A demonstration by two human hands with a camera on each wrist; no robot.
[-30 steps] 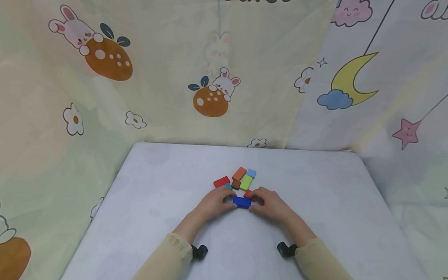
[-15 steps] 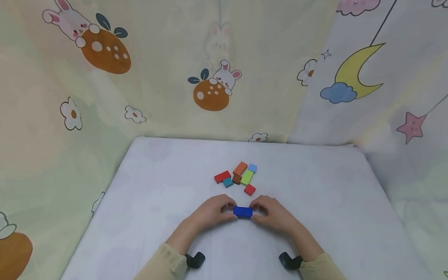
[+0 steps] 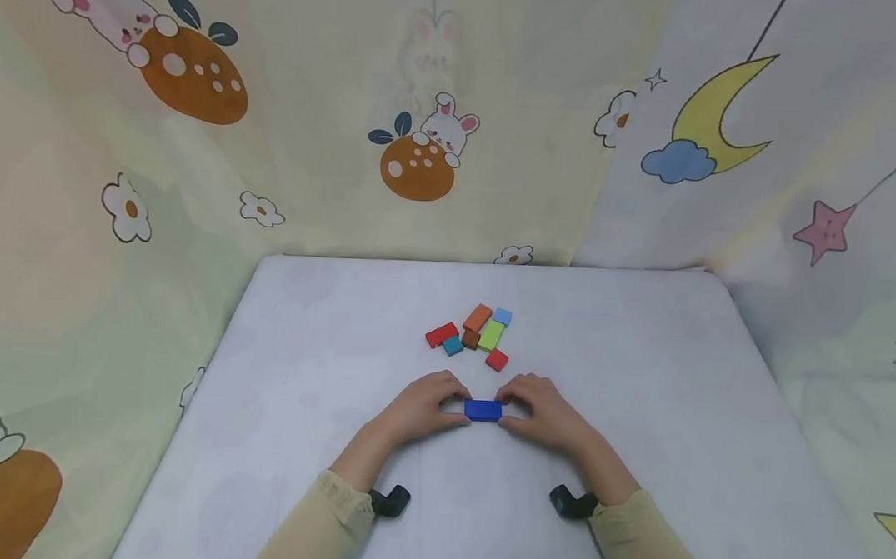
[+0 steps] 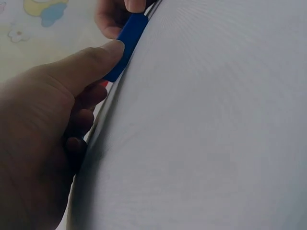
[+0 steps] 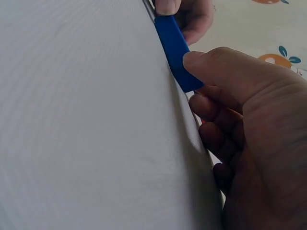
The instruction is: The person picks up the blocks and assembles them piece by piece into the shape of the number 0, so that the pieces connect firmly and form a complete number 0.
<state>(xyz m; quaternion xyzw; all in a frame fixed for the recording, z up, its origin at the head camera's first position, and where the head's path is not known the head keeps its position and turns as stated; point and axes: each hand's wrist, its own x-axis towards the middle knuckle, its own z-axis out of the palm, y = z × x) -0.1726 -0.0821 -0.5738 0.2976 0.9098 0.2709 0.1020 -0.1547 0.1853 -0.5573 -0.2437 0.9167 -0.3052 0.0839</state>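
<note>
A dark blue rectangular block [image 3: 483, 410] lies lengthwise from side to side between my two hands in the head view. My left hand [image 3: 423, 408] pinches its left end, thumb on the near face and fingers behind. At the opposite end my right hand [image 3: 547, 413] grips it the same way. In the left wrist view the thumb presses the blue block [image 4: 128, 50] low over the white surface. The right wrist view shows the other thumb on the blue block [image 5: 175, 52], with the left fingertips at its far end.
Beyond the hands lies a loose group of blocks: red [image 3: 441, 335], teal [image 3: 453, 346], brown [image 3: 471, 339], orange [image 3: 478, 317], lime green [image 3: 491, 335], light blue [image 3: 502, 316] and a smaller red one [image 3: 497, 359]. A printed cloth wall rises behind the white table [image 3: 304, 307].
Both hands have drawn the blue block toward me, away from the other blocks. The small red and teal blocks, partly covered by the hands before, now show fully. The head view has tilted slightly down.
</note>
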